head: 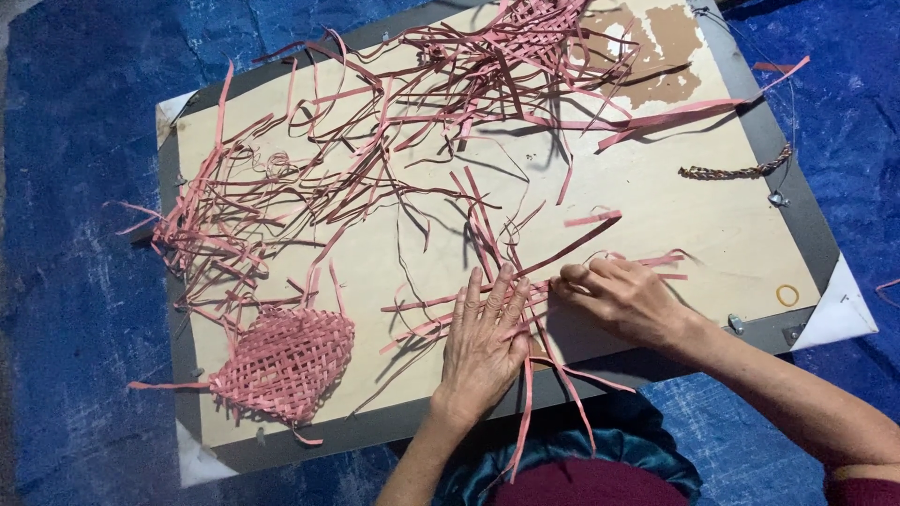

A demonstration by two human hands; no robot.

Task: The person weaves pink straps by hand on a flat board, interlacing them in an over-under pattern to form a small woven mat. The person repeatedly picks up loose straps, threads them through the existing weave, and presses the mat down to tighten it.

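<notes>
While a finished woven patch sits lower left of frame on the board, left hand lies flat, fingers spread, pressing crossed pink strips at lower centre. Right hand pinches 1 strip end just beside it. Risk: if the palm lifts, strips likely slide apart; hard pull could tear the strip. Loose tangle upper left could snag.

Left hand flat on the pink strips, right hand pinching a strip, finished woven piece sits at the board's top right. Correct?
Not quite. The woven piece lies at the board's lower left, per the head view. The rest holds: left hand flat on the strips, right hand pinching one.
</notes>
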